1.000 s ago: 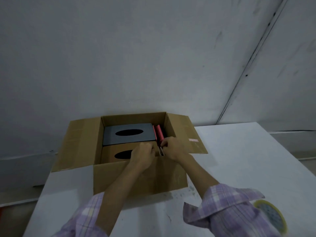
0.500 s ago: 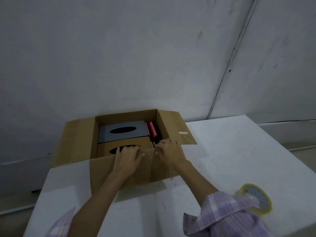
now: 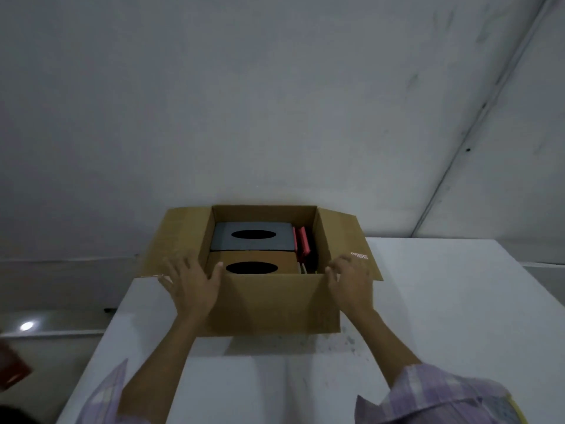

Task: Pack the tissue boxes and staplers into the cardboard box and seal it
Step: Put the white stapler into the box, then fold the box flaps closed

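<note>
The left hand (image 3: 192, 281) lies spread and flat at the near-left corner of the box (image 3: 275, 304), fingers apart, gripping nothing; the right hand (image 3: 348, 278) rests loose-fingered at the box's near-right corner, also holding nothing. Inside the box lie a grey tissue box (image 3: 253, 238) at the back, a brown one (image 3: 252, 264) in front, and red staplers (image 3: 302, 244) along the right wall. The box's flaps stand open. It sits on a white table (image 3: 443, 304) against a grey wall (image 3: 244, 102).
</note>
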